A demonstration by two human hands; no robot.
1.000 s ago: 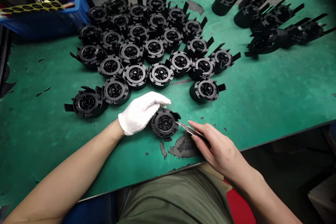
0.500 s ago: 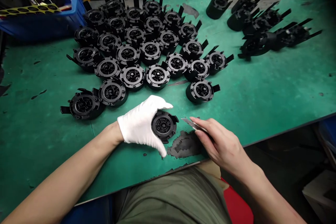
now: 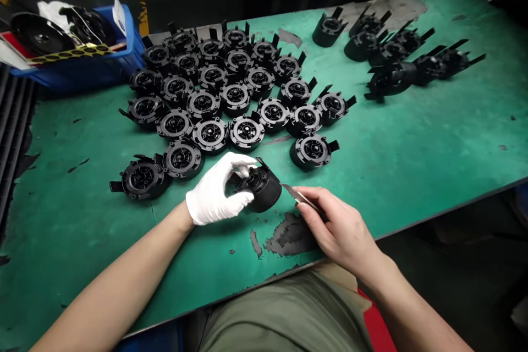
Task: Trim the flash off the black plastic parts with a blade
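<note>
My left hand [image 3: 218, 187], in a white glove, is closed around a round black plastic housing [image 3: 266, 190]. The housing is tilted, its smooth side wall facing right and its ribbed face turned toward the glove. My bare right hand [image 3: 336, 225] grips a utility knife [image 3: 299, 193] with its blade pointing left. The blade tip lies right by the rim of the housing; whether they touch I cannot tell. Just beyond the hands, a similar black housing [image 3: 311, 151] stands by itself on the green table [image 3: 412, 165].
Many more black housings [image 3: 210, 135] stand in a cluster behind my left hand. Farther right is a second group [image 3: 391, 80], with upright tabs and some pieces lying over. A blue bin [image 3: 82, 74] holding black parts sits at the back left. Dark worn patches [image 3: 289, 236] mark the table near its front edge.
My left hand has closed on the housing and tipped it, so its side wall now shows. The knife has come up close to its rim. The camera view has shifted a little.
</note>
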